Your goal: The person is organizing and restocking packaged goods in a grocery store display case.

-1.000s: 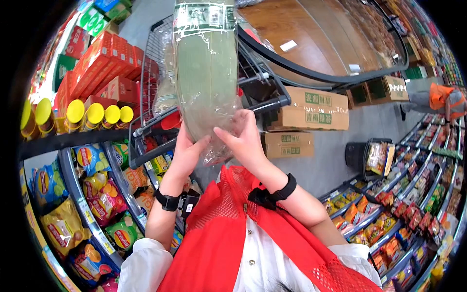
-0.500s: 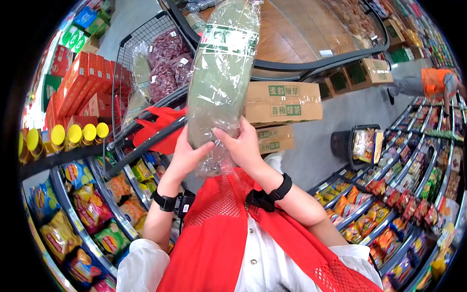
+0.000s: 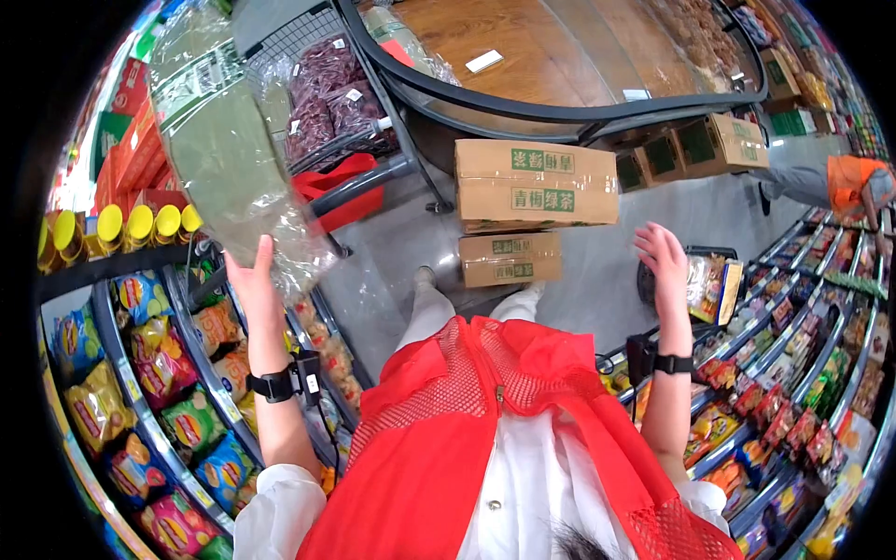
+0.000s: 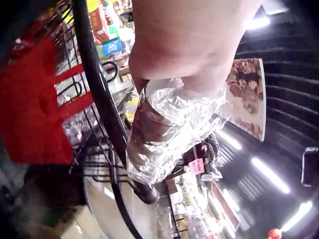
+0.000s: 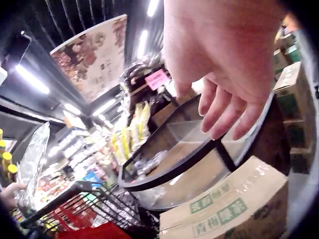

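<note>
My left hand (image 3: 254, 285) grips the near end of a long clear plastic bag of flat green leaves (image 3: 229, 154), thumb up along its edge. The bag reaches away to the upper left, with a green-and-white label band across it. Crinkled bag plastic (image 4: 169, 132) shows just below that hand in the left wrist view; most of the fingers are hidden there. My right hand (image 3: 665, 257) is held out to the right, holding nothing. Its fingers (image 5: 239, 119) hang loosely bent in the right wrist view, above a carton (image 5: 224, 206).
A shopping cart (image 3: 289, 47) with bags of dark red goods (image 3: 322, 98) stands ahead, a red cloth bag (image 3: 350, 191) at its handle. Cartons (image 3: 537, 182) stand beside a wooden display bin (image 3: 560, 56). Chip shelves (image 3: 163, 359) line the left; a black basket (image 3: 709, 285) is at right.
The bag of leaves swings from the middle to the left, now in my left hand alone. My right hand has let go and moved far right. The cart comes into fuller view.
</note>
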`<act>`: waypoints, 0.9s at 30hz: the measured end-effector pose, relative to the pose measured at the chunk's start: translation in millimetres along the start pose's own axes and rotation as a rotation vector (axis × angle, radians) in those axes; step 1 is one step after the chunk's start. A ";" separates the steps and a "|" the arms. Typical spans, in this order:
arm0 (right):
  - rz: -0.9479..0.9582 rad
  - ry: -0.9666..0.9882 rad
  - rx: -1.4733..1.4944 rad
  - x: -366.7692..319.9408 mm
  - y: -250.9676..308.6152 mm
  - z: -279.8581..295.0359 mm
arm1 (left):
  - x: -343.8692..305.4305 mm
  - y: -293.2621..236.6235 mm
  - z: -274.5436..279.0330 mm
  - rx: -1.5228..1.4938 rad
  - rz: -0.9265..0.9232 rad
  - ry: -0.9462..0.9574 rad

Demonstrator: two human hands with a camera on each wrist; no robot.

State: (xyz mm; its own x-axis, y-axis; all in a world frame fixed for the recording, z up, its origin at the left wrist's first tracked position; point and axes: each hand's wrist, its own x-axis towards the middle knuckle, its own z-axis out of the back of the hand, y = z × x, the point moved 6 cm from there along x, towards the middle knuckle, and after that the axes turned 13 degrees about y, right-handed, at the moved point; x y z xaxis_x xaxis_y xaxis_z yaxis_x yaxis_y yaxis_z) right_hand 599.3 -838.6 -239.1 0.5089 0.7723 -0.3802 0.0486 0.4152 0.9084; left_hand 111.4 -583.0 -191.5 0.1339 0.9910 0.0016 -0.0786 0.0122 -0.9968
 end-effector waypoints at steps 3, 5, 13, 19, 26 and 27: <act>-0.059 -0.144 0.082 -41.3 -34.7 -0.3 | 29.7 14.4 33.9 0.033 -0.074 0.050; -0.091 -0.189 0.129 -63.0 -63.3 -23.3 | 44.0 24.2 45.2 0.040 -0.109 0.075; -0.203 0.040 0.131 -91.8 -97.3 -154.2 | 58.5 56.6 54.8 0.030 -0.034 0.199; -0.190 0.003 0.121 -98.7 -104.8 -166.9 | 63.0 59.9 54.7 0.048 -0.026 0.215; -0.195 0.084 0.134 -87.6 -97.4 -198.8 | 55.8 62.6 53.9 0.027 -0.006 0.283; -0.179 0.078 0.136 -82.4 -93.7 -198.6 | 55.9 61.8 52.5 0.023 0.004 0.289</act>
State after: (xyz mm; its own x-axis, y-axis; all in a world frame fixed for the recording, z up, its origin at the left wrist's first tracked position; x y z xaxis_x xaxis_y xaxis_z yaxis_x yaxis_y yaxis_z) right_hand 382.1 -845.7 -327.4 0.4143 0.7293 -0.5445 0.2498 0.4841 0.8386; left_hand 62.1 -519.8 -248.8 0.4092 0.9120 -0.0285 -0.1016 0.0145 -0.9947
